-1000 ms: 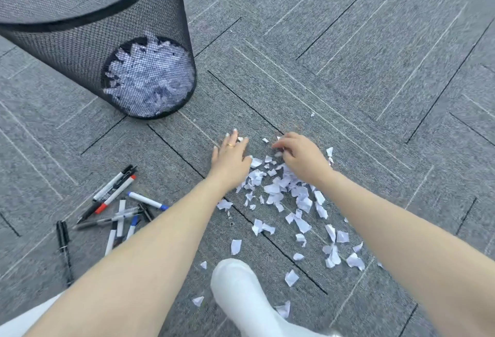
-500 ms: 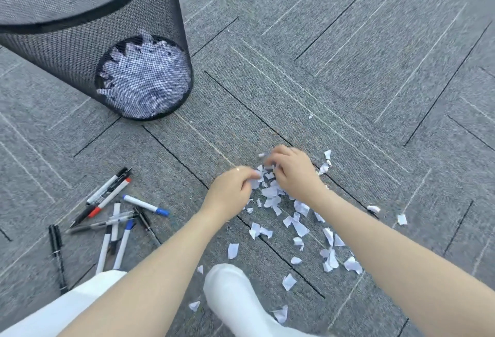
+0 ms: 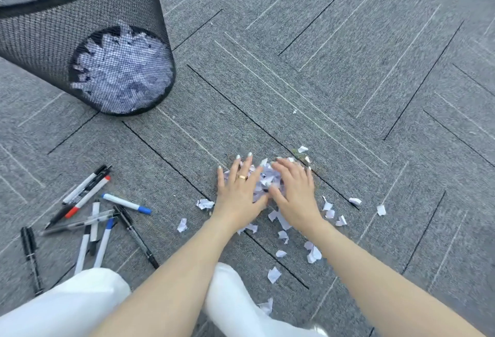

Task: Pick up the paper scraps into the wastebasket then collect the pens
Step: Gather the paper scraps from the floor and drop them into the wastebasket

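White paper scraps (image 3: 266, 180) are heaped in a small pile on the grey carpet, squeezed between my two hands. My left hand (image 3: 238, 189), with a ring on one finger, lies flat with fingers spread against the pile's left side. My right hand (image 3: 294, 192) presses in from the right, fingers bent over the heap. Loose scraps (image 3: 313, 252) lie scattered around and below the hands. A black mesh wastebasket (image 3: 80, 28) stands at the upper left, with white scraps showing through its mesh at the bottom. Several pens (image 3: 93, 213) lie jumbled on the carpet at the left.
My white trouser legs (image 3: 80, 302) and a white shoe (image 3: 233, 299) fill the bottom of the view, close to the lowest scraps. Grey carpet tiles (image 3: 348, 69) stretch away to the right and top.
My hands went from pinching scraps with curled fingers to flat, spread palms pushing the scraps together into one heap. The view has dipped closer to the floor.
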`<state>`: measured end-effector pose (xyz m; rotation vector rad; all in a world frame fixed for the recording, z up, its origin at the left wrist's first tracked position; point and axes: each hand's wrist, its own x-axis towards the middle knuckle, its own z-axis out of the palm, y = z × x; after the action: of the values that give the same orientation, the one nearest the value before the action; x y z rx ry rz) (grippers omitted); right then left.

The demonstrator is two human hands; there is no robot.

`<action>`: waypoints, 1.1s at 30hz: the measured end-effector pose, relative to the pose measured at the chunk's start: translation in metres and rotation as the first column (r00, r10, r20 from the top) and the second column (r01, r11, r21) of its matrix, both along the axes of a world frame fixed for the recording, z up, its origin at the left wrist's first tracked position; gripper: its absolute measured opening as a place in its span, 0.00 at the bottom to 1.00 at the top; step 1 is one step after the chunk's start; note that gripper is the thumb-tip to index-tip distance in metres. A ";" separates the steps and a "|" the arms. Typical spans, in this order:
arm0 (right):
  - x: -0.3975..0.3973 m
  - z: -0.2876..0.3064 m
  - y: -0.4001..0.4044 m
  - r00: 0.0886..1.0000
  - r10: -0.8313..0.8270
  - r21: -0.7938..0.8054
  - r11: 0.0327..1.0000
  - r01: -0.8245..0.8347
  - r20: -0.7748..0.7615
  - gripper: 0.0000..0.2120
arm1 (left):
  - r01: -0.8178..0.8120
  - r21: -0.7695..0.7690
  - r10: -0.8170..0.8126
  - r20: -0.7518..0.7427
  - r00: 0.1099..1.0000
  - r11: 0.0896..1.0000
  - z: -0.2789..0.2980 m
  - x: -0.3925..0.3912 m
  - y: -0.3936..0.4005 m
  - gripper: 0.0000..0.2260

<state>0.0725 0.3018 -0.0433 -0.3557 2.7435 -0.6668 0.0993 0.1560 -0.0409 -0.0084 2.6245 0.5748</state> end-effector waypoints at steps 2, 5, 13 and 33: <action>0.011 -0.007 -0.001 0.998 0.030 0.033 0.999 -0.028 -0.059 0.25 | 0.093 -0.052 -0.095 -0.039 0.995 0.994 -0.003 0.013 -0.006 0.26; 0.015 -0.015 -0.005 0.988 -0.014 0.069 0.997 0.025 -0.154 0.23 | 0.160 -0.116 -0.177 -0.160 0.971 0.980 -0.007 0.020 -0.016 0.21; -0.007 -0.005 -0.018 0.960 0.173 0.162 0.977 -0.139 -0.220 0.13 | 0.192 -0.166 -0.215 -0.134 0.968 0.967 0.010 -0.011 -0.009 0.12; -0.075 0.095 -0.055 0.364 -0.427 -0.332 0.150 0.931 0.828 0.07 | -0.058 0.407 0.022 0.093 0.995 0.912 0.125 -0.078 -0.062 0.08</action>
<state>-0.0025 0.2464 0.0514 1.0492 1.6237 -1.9040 0.0209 0.0942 0.0844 0.0431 2.3762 1.1042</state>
